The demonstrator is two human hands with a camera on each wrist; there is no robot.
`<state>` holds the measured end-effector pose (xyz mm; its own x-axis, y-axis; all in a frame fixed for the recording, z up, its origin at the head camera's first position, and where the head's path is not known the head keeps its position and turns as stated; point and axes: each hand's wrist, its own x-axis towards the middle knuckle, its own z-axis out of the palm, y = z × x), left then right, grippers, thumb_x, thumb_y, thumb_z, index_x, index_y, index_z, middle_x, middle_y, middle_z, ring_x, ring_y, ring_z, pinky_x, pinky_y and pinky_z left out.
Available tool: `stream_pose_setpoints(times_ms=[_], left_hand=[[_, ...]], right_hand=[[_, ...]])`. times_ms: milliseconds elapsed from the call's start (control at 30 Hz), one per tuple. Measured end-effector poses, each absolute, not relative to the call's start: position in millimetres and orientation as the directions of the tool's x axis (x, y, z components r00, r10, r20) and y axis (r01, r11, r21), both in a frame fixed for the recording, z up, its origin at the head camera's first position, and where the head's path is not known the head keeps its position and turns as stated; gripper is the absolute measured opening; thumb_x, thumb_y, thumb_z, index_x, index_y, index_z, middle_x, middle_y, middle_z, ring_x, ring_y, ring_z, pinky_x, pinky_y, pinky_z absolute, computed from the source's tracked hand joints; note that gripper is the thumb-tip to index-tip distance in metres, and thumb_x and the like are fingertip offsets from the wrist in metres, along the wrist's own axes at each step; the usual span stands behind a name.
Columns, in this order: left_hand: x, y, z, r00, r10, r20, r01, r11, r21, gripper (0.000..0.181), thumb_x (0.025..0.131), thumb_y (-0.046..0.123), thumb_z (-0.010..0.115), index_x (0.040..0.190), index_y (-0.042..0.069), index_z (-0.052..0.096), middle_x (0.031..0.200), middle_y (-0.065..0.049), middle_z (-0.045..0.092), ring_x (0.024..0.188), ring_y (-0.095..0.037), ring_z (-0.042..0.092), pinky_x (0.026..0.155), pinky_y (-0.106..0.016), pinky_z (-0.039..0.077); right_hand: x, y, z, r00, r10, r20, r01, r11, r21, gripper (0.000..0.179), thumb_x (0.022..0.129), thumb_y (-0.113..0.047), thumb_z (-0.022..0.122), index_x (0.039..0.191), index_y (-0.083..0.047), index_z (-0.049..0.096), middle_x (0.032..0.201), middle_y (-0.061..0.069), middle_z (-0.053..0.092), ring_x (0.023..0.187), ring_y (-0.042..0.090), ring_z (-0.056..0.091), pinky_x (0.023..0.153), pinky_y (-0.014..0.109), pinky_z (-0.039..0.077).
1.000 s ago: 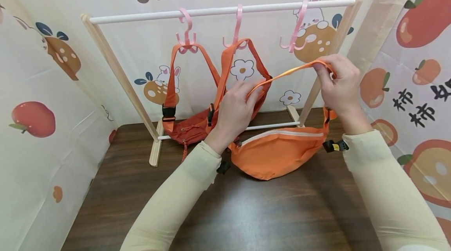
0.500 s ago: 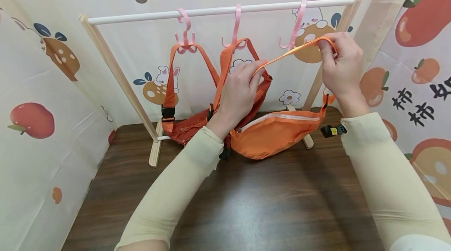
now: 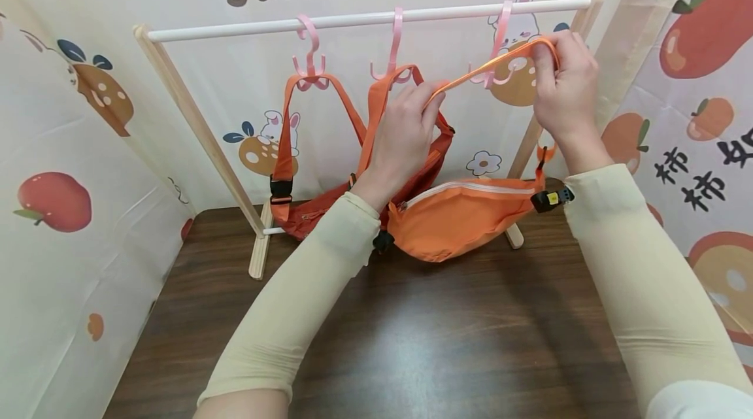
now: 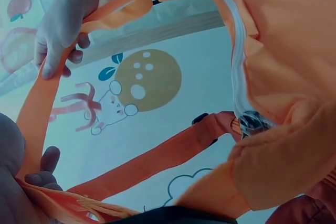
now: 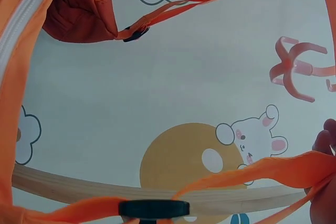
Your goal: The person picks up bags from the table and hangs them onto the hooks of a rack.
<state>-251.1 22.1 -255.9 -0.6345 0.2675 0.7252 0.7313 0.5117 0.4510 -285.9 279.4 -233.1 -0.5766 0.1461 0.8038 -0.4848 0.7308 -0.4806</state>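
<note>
An orange waist bag (image 3: 459,219) with a white zipper hangs below both hands, in front of the rack. My left hand (image 3: 402,128) pinches one part of its strap (image 3: 485,67), and my right hand (image 3: 566,89) grips the strap further right and higher. Between the hands the strap runs taut, crossing in front of the right pink hook (image 3: 502,33). An unfastened black buckle (image 3: 550,199) dangles by the right wrist. In the left wrist view, fingers of the right hand (image 4: 65,22) curl round the strap. The left forearm hides part of a red bag.
A white rail (image 3: 353,21) on wooden posts carries three pink hooks. Red bags hang by their straps from the left hook (image 3: 310,56) and the middle hook (image 3: 395,46). The rack stands on a dark wooden table (image 3: 423,340), with printed cloth walls around it.
Both hands have risen with the strap, bringing it up to the level of the right hook. The orange bag has been lifted with them; the hanging red bags stay in place.
</note>
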Motion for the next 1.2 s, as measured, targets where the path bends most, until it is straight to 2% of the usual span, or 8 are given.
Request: stream_pose_setpoints(times_ms=[200, 433, 633, 833, 967, 1033, 1133, 1200], left_hand=[[-256.3, 27.1, -250.8, -0.688, 0.262, 0.676, 0.688, 0.532, 0.494, 0.033, 0.113, 0.024, 0.055, 0.139, 0.009, 0.068, 0.090, -0.004, 0.056, 0.079, -0.018, 0.047, 0.063, -0.024, 0.040], [-262.3, 31.6, -251.7, -0.743, 0.261, 0.616, 0.632, 0.576, 0.519, 0.035, 0.113, 0.027, 0.054, 0.143, 0.013, 0.066, 0.089, -0.004, 0.055, 0.079, -0.018, 0.048, 0.063, -0.025, 0.040], [-264.5, 32.6, -256.3, -0.770, 0.255, 0.585, 0.601, 0.598, 0.530, 0.035, 0.113, 0.027, 0.055, 0.143, 0.013, 0.066, 0.090, -0.003, 0.058, 0.077, -0.018, 0.049, 0.063, -0.025, 0.041], [-266.5, 30.5, -262.3, -0.780, 0.235, 0.580, 0.590, 0.585, 0.556, 0.035, 0.113, 0.027, 0.055, 0.142, 0.012, 0.067, 0.102, -0.003, 0.065, 0.080, -0.017, 0.051, 0.066, -0.023, 0.043], [-266.4, 28.2, -265.2, -0.783, 0.228, 0.579, 0.589, 0.572, 0.571, 0.035, 0.113, 0.025, 0.055, 0.140, 0.009, 0.067, 0.109, -0.004, 0.068, 0.085, -0.017, 0.053, 0.072, -0.023, 0.045], [-266.8, 27.2, -267.4, -0.786, 0.219, 0.578, 0.584, 0.568, 0.580, 0.033, 0.113, 0.024, 0.055, 0.138, 0.008, 0.068, 0.109, -0.004, 0.068, 0.088, -0.017, 0.054, 0.075, -0.023, 0.046], [-267.4, 26.8, -273.0, -0.793, 0.213, 0.571, 0.577, 0.565, 0.590, 0.031, 0.113, 0.023, 0.054, 0.136, 0.007, 0.069, 0.100, -0.004, 0.066, 0.084, -0.018, 0.054, 0.072, -0.026, 0.046], [-268.5, 27.0, -278.6, -0.798, 0.207, 0.566, 0.570, 0.567, 0.595, 0.030, 0.114, 0.022, 0.053, 0.134, 0.008, 0.069, 0.095, -0.003, 0.065, 0.081, -0.018, 0.054, 0.070, -0.027, 0.045]], right_hand=[[-293.4, 280.8, -231.5, -0.616, 0.143, 0.775, -0.481, 0.710, -0.514, 0.040, 0.111, -0.033, 0.055, 0.119, 0.004, 0.068, 0.090, -0.024, 0.044, 0.089, 0.000, 0.042, 0.082, 0.024, 0.031], [-298.5, 282.8, -236.4, -0.751, 0.187, 0.634, -0.358, 0.691, -0.628, 0.042, 0.112, -0.040, 0.050, 0.132, -0.007, 0.064, 0.106, -0.017, 0.051, 0.095, 0.004, 0.046, 0.084, 0.024, 0.040], [-301.6, 283.4, -244.9, -0.786, 0.175, 0.593, -0.330, 0.693, -0.641, 0.044, 0.113, -0.040, 0.047, 0.131, -0.005, 0.064, 0.107, -0.005, 0.054, 0.095, 0.007, 0.046, 0.085, 0.026, 0.038], [-304.7, 280.9, -253.4, -0.811, 0.152, 0.565, -0.333, 0.674, -0.659, 0.041, 0.113, -0.039, 0.047, 0.131, -0.007, 0.063, 0.116, -0.001, 0.059, 0.104, 0.011, 0.049, 0.090, 0.027, 0.041], [-304.0, 277.8, -257.8, -0.819, 0.146, 0.555, -0.332, 0.669, -0.665, 0.039, 0.113, -0.039, 0.046, 0.130, -0.008, 0.063, 0.114, 0.002, 0.060, 0.097, 0.012, 0.050, 0.082, 0.027, 0.041], [-304.3, 276.0, -259.7, -0.820, 0.139, 0.555, -0.336, 0.668, -0.664, 0.038, 0.114, -0.039, 0.046, 0.129, -0.008, 0.064, 0.111, 0.003, 0.060, 0.088, 0.011, 0.050, 0.078, 0.028, 0.040], [-305.0, 273.8, -262.4, -0.813, 0.122, 0.570, -0.366, 0.655, -0.661, 0.037, 0.114, -0.036, 0.047, 0.128, -0.006, 0.064, 0.107, 0.006, 0.062, 0.076, 0.010, 0.051, 0.095, 0.025, 0.040], [-304.9, 272.4, -264.6, -0.814, 0.115, 0.569, -0.372, 0.649, -0.664, 0.036, 0.114, -0.036, 0.047, 0.129, -0.007, 0.064, 0.106, 0.007, 0.062, 0.073, 0.010, 0.052, 0.098, 0.026, 0.039]])
